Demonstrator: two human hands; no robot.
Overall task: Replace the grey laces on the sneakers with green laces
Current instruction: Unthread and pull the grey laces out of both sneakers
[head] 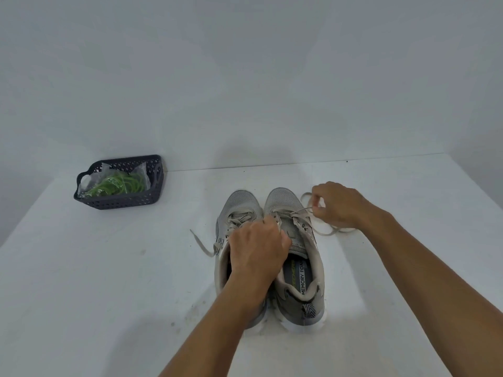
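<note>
The right hand (339, 204) has its fingers (317, 204) curled together, pinching a grey lace (299, 212) pulled out sideways from the right sneaker (295, 248). The left hand (258, 242) rests over the tongues of the two sneakers, its fingers bent down on the lacing; whether they pinch anything I cannot tell. The left sneaker (239, 202) touches its mate, both toes towards the counter's (408, 268) far edge. Two sneakers, two hands. Near the far left corner sits one dark basket (119, 201) holding a bag of green laces (117, 185).
</note>
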